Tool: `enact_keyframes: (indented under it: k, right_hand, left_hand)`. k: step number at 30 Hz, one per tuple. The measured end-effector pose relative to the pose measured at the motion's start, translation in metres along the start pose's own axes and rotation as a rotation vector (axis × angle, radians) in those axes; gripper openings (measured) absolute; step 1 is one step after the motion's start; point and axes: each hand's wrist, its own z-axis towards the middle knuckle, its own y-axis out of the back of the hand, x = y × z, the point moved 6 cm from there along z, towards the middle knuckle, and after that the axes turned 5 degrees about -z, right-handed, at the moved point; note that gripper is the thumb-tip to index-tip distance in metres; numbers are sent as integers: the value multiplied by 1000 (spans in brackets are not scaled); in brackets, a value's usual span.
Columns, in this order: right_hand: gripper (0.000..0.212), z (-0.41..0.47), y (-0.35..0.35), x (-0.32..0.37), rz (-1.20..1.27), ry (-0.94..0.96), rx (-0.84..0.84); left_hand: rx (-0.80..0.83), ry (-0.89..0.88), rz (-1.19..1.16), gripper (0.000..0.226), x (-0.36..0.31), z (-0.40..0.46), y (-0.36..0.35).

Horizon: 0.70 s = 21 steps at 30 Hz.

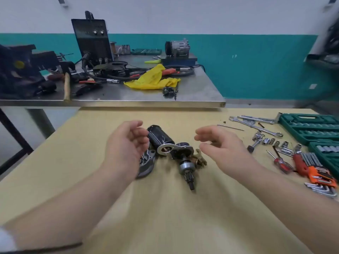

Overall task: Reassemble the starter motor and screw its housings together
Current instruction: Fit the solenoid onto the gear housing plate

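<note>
No readable text or labels; welder panel (pixel 91 36) markings perhaps present, too blurred.

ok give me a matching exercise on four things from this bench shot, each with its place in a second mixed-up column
Things:
1. black cylindrical motor body
2. grey cast-metal end housing
3. red-handled screwdriver
4. yellow plastic bag

Places:
A. on the steel table at the back
B. partly under the left hand
C. between the two hands on the wooden table
D. right of the right hand, near the sockets

Pairs: 1-C, 2-B, 3-D, 4-A
</note>
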Motion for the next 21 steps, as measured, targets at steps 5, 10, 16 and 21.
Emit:
enact_keyframes:
  k: [5,10,16,21]
  right_hand:
    - [32,8,-28,-27,-18,-86,-35]
    - [35,3,-42,-40,-65,-36,-10]
    - [32,6,-41,-49,-173,26,-11]
    - [19,10,-42,-56,-196,3,-27]
  left_hand:
    - [-108,262,-161,13,87,-56,-38]
    - [91,367,-25,10,90,-64,-53]
    - [278,-356,899,26,16,5,-14]
    - [499,-824,1348,7,17,19,9]
